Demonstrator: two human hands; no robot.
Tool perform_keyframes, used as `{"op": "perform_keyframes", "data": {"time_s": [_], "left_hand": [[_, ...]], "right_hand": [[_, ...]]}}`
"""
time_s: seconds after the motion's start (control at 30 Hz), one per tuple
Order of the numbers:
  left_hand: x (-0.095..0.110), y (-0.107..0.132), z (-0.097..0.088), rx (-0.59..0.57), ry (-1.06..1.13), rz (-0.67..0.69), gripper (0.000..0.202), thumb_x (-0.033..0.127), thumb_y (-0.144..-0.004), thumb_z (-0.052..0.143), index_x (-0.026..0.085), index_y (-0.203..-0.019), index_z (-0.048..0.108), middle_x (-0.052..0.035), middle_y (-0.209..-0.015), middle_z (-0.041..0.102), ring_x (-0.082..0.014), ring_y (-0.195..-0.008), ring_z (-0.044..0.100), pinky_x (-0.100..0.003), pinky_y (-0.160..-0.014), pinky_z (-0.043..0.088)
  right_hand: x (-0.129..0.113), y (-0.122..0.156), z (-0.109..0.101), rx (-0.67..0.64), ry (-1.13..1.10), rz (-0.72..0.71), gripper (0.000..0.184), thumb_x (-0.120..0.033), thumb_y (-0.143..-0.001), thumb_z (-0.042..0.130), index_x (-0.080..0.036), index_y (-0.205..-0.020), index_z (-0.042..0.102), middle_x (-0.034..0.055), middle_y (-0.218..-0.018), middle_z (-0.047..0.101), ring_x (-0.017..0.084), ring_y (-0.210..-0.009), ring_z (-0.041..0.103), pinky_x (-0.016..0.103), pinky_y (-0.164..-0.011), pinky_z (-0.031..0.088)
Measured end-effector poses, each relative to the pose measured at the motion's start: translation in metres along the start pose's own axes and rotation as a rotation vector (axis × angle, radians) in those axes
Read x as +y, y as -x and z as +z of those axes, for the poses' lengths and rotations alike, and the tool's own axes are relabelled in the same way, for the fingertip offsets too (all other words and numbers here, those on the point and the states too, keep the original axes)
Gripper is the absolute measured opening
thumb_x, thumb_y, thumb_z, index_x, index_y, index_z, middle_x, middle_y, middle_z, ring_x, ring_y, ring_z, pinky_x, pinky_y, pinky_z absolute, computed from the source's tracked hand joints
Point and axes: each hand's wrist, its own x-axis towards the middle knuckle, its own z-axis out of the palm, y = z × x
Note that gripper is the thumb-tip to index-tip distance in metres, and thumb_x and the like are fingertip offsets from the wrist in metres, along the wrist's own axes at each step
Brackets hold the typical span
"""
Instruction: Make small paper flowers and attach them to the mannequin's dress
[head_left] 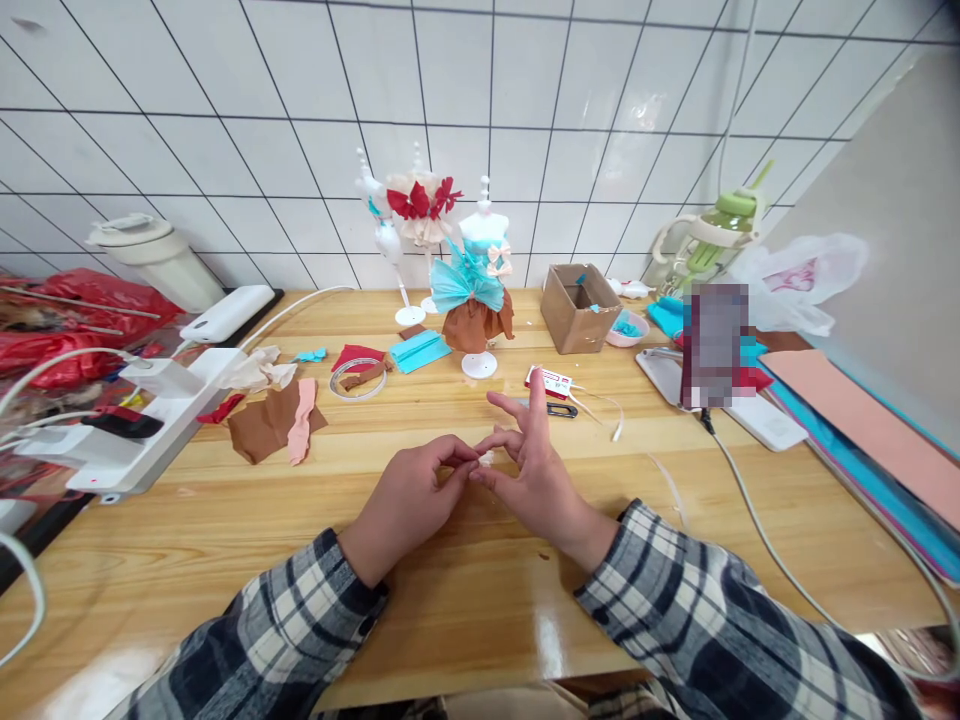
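Above the front middle of the table, my left hand (416, 490) and my right hand (541, 482) meet fingertip to fingertip. Between them shows a small whitish piece (487, 459), mostly hidden by the fingers; its material is too small to tell. The left fingers are pinched together at it. On the right, thumb and a finger close on the same spot while other fingers stick up and apart. Just beyond the right hand lie a dark snap-off cutter (561, 410) and a red and white box (550, 382). Farther back stands a mini dress form (480, 290) in turquoise and brown paper.
More dress forms (388, 245) stand by the tiled wall. A cardboard box (577, 310) and a pink bowl (628, 330) are behind right, near a phone (715, 345) on a stand. Paper scraps (262, 425), a tape roll (358, 381) and a power strip (169, 420) lie left.
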Motion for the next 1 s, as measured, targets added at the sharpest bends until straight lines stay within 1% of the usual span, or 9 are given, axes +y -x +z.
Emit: {"op": "perform_keyframes", "data": {"time_s": [0.07, 0.17, 0.27, 0.4, 0.57, 0.7, 0.87, 0.93, 1.0], "left_hand": [[-0.0001, 0.0004, -0.0007, -0.002, -0.014, 0.014, 0.016, 0.029, -0.086, 0.052, 0.023, -0.088, 0.066, 0.0011, -0.087, 0.074, -0.0167, -0.077, 0.067, -0.025, -0.071, 0.047], [-0.0005, 0.0003, -0.0013, -0.017, -0.015, 0.02, 0.018, 0.031, -0.088, 0.051, 0.023, -0.088, 0.067, 0.0012, -0.087, 0.074, -0.0165, -0.079, 0.067, -0.025, -0.073, 0.047], [-0.0021, -0.0005, -0.0005, -0.035, 0.003, 0.016, 0.02, 0.033, -0.089, 0.049, 0.023, -0.09, 0.067, 0.0014, -0.088, 0.074, -0.0162, -0.081, 0.067, -0.025, -0.074, 0.047], [-0.0057, -0.002, 0.0003, -0.018, 0.08, -0.016, 0.023, 0.037, -0.088, 0.052, 0.023, -0.099, 0.067, 0.0013, -0.088, 0.074, -0.0155, -0.081, 0.067, -0.024, -0.075, 0.048], [-0.005, -0.0044, -0.0027, -0.059, 0.112, -0.064, 0.024, 0.04, -0.086, 0.054, 0.023, -0.086, 0.071, 0.0012, -0.085, 0.075, -0.0162, -0.078, 0.066, -0.025, -0.075, 0.048], [-0.0043, -0.0053, -0.0042, -0.085, 0.15, -0.097, 0.026, 0.042, -0.084, 0.055, 0.022, -0.088, 0.071, -0.0001, -0.089, 0.075, -0.0173, -0.081, 0.066, -0.026, -0.075, 0.048], [-0.0062, -0.0048, -0.0042, -0.128, 0.252, -0.095, 0.029, 0.044, -0.083, 0.057, 0.019, -0.089, 0.071, -0.0033, -0.09, 0.074, -0.0188, -0.083, 0.066, -0.029, -0.079, 0.05], [-0.0054, -0.0046, -0.0047, -0.112, 0.238, -0.099, 0.028, 0.043, -0.082, 0.058, 0.019, -0.087, 0.071, -0.0031, -0.088, 0.074, -0.0185, -0.082, 0.066, -0.029, -0.079, 0.049], [-0.0047, -0.0052, -0.0056, -0.066, 0.225, -0.118, 0.026, 0.042, -0.08, 0.06, 0.019, -0.082, 0.071, -0.0023, -0.083, 0.074, -0.0176, -0.078, 0.066, -0.027, -0.075, 0.049]], "right_hand": [[-0.0003, -0.0007, -0.0012, 0.027, -0.009, 0.02, 0.113, -0.024, -0.076, 0.071, -0.04, -0.145, -0.017, 0.0139, -0.145, 0.034, 0.012, -0.084, 0.065, 0.042, -0.094, 0.05], [-0.0013, -0.0014, -0.0026, 0.064, -0.003, 0.056, 0.111, -0.024, -0.077, 0.07, -0.041, -0.146, -0.016, 0.0121, -0.14, 0.04, 0.009, -0.077, 0.065, 0.047, -0.102, 0.044], [-0.0019, -0.0017, -0.0034, 0.099, 0.016, 0.057, 0.108, -0.025, -0.078, 0.068, -0.041, -0.146, -0.014, 0.0105, -0.136, 0.043, 0.007, -0.071, 0.064, 0.05, -0.105, 0.041], [-0.0024, -0.0016, -0.0038, 0.112, 0.011, 0.027, 0.107, -0.027, -0.08, 0.068, -0.041, -0.146, -0.015, 0.012, -0.139, 0.04, 0.006, -0.071, 0.064, 0.05, -0.105, 0.04], [-0.0043, -0.0009, -0.0042, 0.09, 0.0, 0.012, 0.106, -0.03, -0.08, 0.069, -0.043, -0.145, -0.014, 0.0122, -0.14, 0.038, 0.006, -0.072, 0.064, 0.051, -0.104, 0.041], [-0.0068, -0.0008, -0.0053, 0.1, -0.04, 0.008, 0.104, -0.032, -0.08, 0.07, -0.044, -0.146, -0.01, 0.0108, -0.14, 0.038, 0.006, -0.071, 0.064, 0.051, -0.105, 0.041], [-0.0073, -0.0014, -0.0045, 0.1, -0.037, 0.032, 0.106, -0.033, -0.08, 0.069, -0.044, -0.145, -0.013, 0.011, -0.139, 0.038, 0.006, -0.07, 0.064, 0.05, -0.103, 0.042], [-0.0067, -0.0017, -0.0047, 0.1, -0.028, 0.029, 0.105, -0.032, -0.081, 0.068, -0.043, -0.145, -0.014, 0.0109, -0.138, 0.039, 0.005, -0.069, 0.063, 0.049, -0.101, 0.044], [-0.0076, -0.002, -0.0072, 0.118, 0.023, -0.011, 0.105, -0.032, -0.079, 0.069, -0.041, -0.146, -0.011, 0.0122, -0.139, 0.037, 0.009, -0.078, 0.064, 0.047, -0.099, 0.046]]}}
